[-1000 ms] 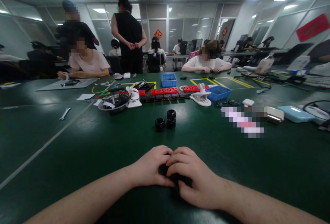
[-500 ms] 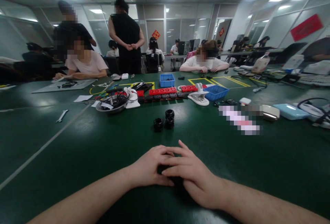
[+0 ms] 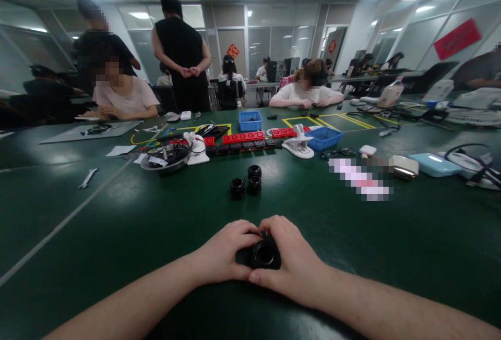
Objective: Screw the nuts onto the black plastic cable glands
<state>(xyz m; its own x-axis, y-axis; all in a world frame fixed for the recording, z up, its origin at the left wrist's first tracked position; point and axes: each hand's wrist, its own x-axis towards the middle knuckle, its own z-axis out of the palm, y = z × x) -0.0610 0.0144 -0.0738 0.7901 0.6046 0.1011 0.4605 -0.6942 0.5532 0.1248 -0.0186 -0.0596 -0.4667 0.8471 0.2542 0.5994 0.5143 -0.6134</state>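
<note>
A black round ring-shaped part [image 3: 265, 254] sits on the green table [image 3: 117, 220] near its front edge, its hollow top facing up. My left hand [image 3: 225, 254] curls round its left side. My right hand [image 3: 295, 262] wraps its right side, thumb below and fingers above. Both hands grip it together. Three more black round parts [image 3: 246, 185] stand in a small cluster a short way beyond my hands.
Farther back lie a metal bowl with cables [image 3: 164, 157], red and black blocks [image 3: 246, 141], two blue bins [image 3: 324, 139], a white clamp [image 3: 297, 144] and a wrench [image 3: 87, 177]. Cases and cables lie at right. Several people sit or stand behind the table.
My right hand's fingers, spread flat over the part half a second ago, have curled back round its side. The part's open top now shows between my hands.
</note>
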